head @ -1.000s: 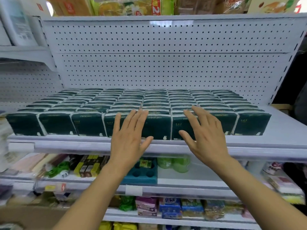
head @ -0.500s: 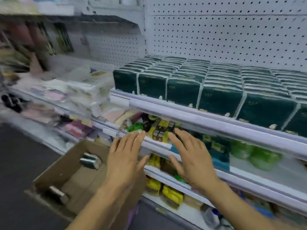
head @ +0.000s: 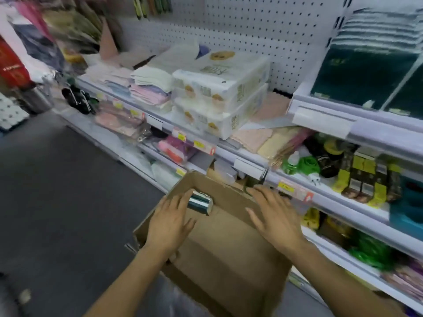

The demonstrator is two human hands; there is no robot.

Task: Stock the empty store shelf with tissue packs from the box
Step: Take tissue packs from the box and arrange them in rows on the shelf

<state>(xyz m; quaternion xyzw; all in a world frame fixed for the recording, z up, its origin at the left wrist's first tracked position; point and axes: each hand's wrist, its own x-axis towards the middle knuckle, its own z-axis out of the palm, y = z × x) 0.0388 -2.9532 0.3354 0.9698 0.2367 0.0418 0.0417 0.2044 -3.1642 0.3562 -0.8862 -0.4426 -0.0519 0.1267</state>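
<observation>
Pack: small dark-green tissue pack in shiny plastic wrap (head: 199,203) is lying in the far left corner of the open brown cardboard box (head: 229,255) on the dark floor, looks like the only one showing in there, though arms are hiding part of the box
Left hand: left hand (head: 170,219) is hovering right at the pack, fingers (head: 183,200) straight and spread, gripping nothing, can't tell if they're actually touching it
Right hand: right hand (head: 275,217) is reaching over the box's far right side, fingers apart too, holding nothing
Feel: I'm guessing light and squishy, with slick film that could be sliding under a loose pinch
Grip: probably best pinching across the two long flat sides, thumb opposite the fingers, not the glossy ends
Shelf: white metal shelf (head: 325,115) up right is already showing rows of the same dark-green packs (head: 364,72)
</observation>
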